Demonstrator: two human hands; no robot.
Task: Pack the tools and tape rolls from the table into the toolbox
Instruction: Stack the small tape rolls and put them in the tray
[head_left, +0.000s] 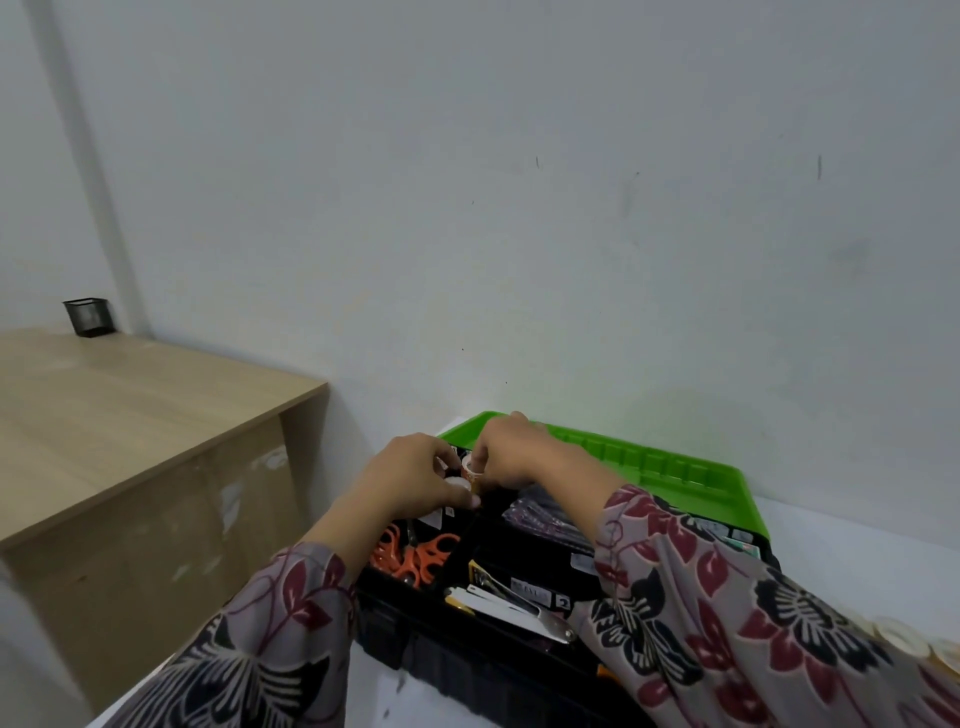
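Over the far left compartment of the open toolbox (467, 654), both hands close together, knuckles nearly touching. Right hand (514, 452) reaching in from above the green lid (675, 467), fingers (480, 460) pinching a small tape roll (471, 470) (white with orange print) at its top. Left hand (415, 478) just beside it, fingers curled round a second, pale roll (460, 483), thumb tucked under. Both rolls held low in the box, right at the fingertips, against each other or very nearly so.

Counted at the fingers: two rolls, one per hand. Still out on the white desk (857, 551), toward its near right edge and well apart from the box: three more tape rolls (904, 642) in a row, the last cut by the frame.

Already inside the box: orange-handled scissors (415, 558) in the left compartment (more than one pair by the loops, exact number unclear), one white-and-silver knife (511, 605) by the near wall, dark flat packets (550, 519) under the right sleeve.

Toolbox sitting at the left end of the desk, lid laid back toward the wall.

Beyond the left edge: one wooden desk (130, 405), one black mesh cup (89, 316) at its far corner, one cardboard box (156, 545) beneath.
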